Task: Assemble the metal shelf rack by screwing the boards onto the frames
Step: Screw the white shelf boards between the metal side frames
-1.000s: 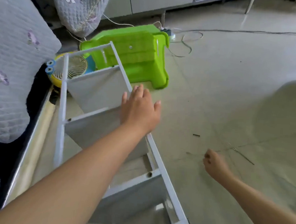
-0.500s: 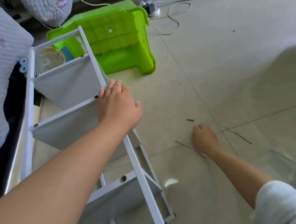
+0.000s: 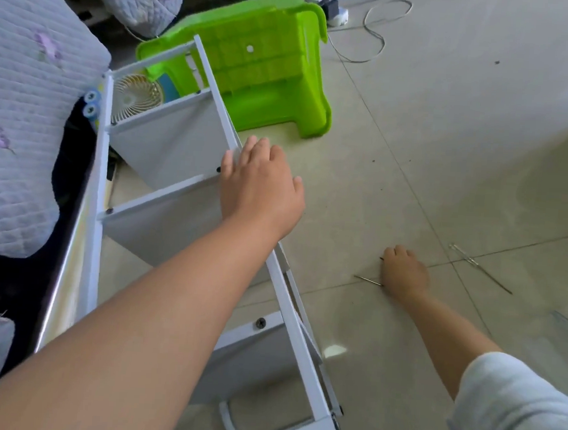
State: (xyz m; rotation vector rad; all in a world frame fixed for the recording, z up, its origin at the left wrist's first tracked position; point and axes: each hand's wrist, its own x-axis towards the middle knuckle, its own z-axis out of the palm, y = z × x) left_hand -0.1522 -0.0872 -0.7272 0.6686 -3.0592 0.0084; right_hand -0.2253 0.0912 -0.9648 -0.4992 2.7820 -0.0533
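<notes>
Head view: the right hand [image 3: 403, 273] has dropped to the floor [image 3: 481, 127] since a second ago, fingers curled over a thin metal rod [image 3: 368, 280] (a grip isn't clear), likely fetching hardware. The left hand [image 3: 259, 186] still presses flat, fingers straight, on the white rack [image 3: 290, 315] lying beside the bed. Three boards [image 3: 167, 148] sit mounted; two rods show; one green stool [image 3: 268, 67]

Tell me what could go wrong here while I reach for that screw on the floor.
The rack lies tilted, steadied only by the left hand resting on its frame rail; it may tip or slide as you lean. The right hand covers a thin metal rod, so the small screw could roll away or be missed.
</notes>
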